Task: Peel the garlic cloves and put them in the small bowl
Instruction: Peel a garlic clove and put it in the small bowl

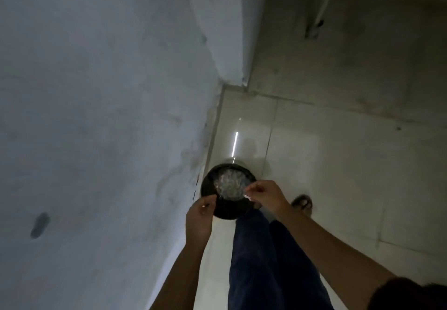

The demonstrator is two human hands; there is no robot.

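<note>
Seemingly step: shedding garlic skin into dark container (205,186).
Right hand (264,196): pinching white scrap (247,196) over it.
Left hand (199,215): curled by rim; grip unclear.
Next: release, then another clove; small bowl unseen.

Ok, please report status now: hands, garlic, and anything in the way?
Right hand pinches a small white scrap over the black bin. Left hand curled beside it, contents unclear. Nothing blocking the bin.

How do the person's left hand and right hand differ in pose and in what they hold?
The right hand pinches a white scrap; what the left hand holds, if anything, is unclear. The right hand reaches over the rim of the black bin; the left hand sits at its near edge. Both are bare.
</note>
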